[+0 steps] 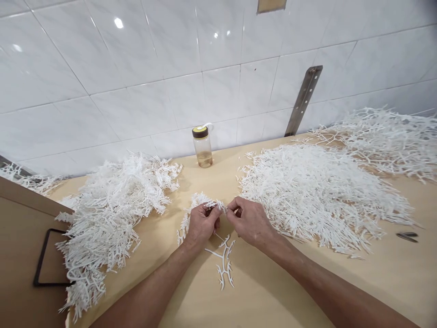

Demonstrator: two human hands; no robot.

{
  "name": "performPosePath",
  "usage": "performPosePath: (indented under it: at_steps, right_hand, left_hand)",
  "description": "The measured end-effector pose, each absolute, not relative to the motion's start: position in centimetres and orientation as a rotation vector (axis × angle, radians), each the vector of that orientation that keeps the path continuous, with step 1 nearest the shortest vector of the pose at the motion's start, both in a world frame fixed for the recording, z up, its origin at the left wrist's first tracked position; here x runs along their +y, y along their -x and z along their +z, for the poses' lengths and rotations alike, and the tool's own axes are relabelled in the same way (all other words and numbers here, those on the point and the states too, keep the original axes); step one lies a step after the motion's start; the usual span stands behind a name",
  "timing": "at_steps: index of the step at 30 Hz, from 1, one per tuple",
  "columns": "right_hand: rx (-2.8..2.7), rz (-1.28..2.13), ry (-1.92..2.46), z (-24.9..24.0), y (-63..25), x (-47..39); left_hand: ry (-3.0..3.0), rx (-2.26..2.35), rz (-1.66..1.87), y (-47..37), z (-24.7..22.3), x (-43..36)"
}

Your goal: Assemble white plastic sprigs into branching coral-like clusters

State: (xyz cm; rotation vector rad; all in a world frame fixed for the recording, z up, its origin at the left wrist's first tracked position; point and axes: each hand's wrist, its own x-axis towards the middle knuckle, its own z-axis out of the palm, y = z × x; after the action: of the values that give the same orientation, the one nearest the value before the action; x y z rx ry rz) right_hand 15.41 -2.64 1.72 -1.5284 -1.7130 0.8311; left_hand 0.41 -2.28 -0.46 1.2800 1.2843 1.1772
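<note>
My left hand [200, 224] is closed, thumb against fingers, on a small white branched plastic sprig [220, 205] whose tips stick out above the thumb. My right hand [251, 222] pinches at the right end of that sprig; its fingertips almost meet the left hand's. Whether a separate small piece sits in the right pinch is too fine to make out. Below the hands, a larger white branched plastic stem [224, 262] with forked twigs lies flat on the table. A small heap of white sprigs [185, 225] is partly hidden behind my left hand.
White plastic sprigs form a tall pile [112, 205] on the left and a broad pile [317, 196] on the right. Branched stems [392, 139] lie at the far right. A bottle [203, 148] stands near the tiled wall. Small metal snips [407, 237] rest at right.
</note>
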Motion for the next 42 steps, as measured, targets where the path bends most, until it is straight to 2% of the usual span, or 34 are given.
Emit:
performPosePath:
  at_steps: [6,16,23,26,32,35,39,42]
  right_hand:
    - [-1.568,1.065,1.573,1.9,-14.6,-2.4]
    - [-1.821,0.269,1.333,1.3,-14.4,-2.4]
    - [-1.695,0.432,1.462,1.3,-15.3,-1.5]
    - [-1.635,0.319,1.481,1.6,-17.0,-0.7]
    - [-1.451,0.132,1.473,3.4,-21.3,0.5]
    - [-1.381,-0.029,1.572,3.9,-23.4,1.2]
    - [-1.431,-0.177,1.488,4.1,-24.1,1.2]
    - [-1.5,0.031,1.418,4.1,-22.3,0.2]
  left_hand:
    - [-1.382,1.351,1.192,-0.2,-0.6,-2.4]
    - [-1.344,1.258,1.279,-0.8,-0.7,-2.4]
    - [-1.337,1.148,1.365,-0.6,0.2,-2.9]
    - [-1.363,1.086,1.315,-0.4,0.1,-3.2]
    - [-1.402,1.077,0.992,-0.3,-0.5,-2.9]
    - [-1.35,1.048,0.979,-0.3,-0.8,-2.6]
    - [-1.287,1.017,0.97,-0.2,-1.1,-2.5]
    - [-1.302,1.043,0.957,-0.2,-1.1,-2.5]
